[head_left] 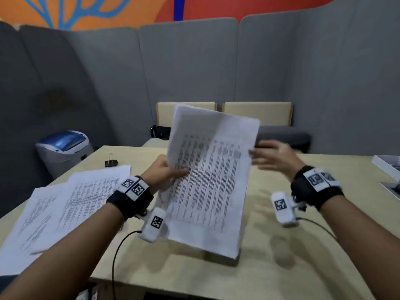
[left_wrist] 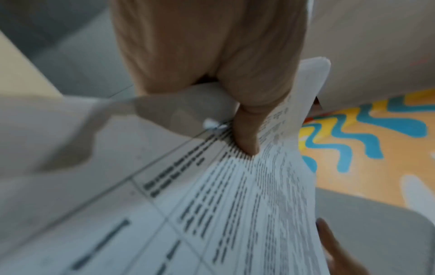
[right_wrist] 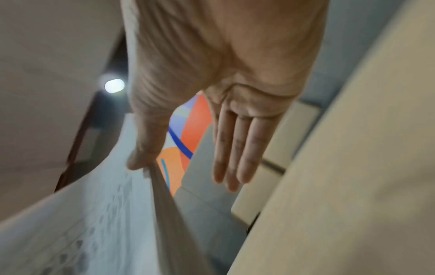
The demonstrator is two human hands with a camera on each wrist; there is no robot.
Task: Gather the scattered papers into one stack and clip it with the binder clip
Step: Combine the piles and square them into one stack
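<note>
A stack of printed papers (head_left: pixel 207 178) stands tilted on its lower edge on the beige table (head_left: pixel 281 267). My left hand (head_left: pixel 166 172) grips the stack's left edge, thumb on the printed face (left_wrist: pixel 247 134). My right hand (head_left: pixel 272 156) is open beside the stack's right edge, fingers straight (right_wrist: pixel 237 154), thumb touching the paper's edge (right_wrist: pixel 141 160). More printed sheets (head_left: pixel 71 200) lie fanned out on the table's left side. A black binder clip (head_left: pixel 111 162) sits on the table beyond them, away from both hands.
A white and blue bin (head_left: pixel 65 148) stands off the table's left corner. Flat white items (head_left: pixel 387 165) lie at the right edge. Grey partition panels (head_left: pixel 188 72) and two beige chair backs (head_left: pixel 257 113) stand behind the table.
</note>
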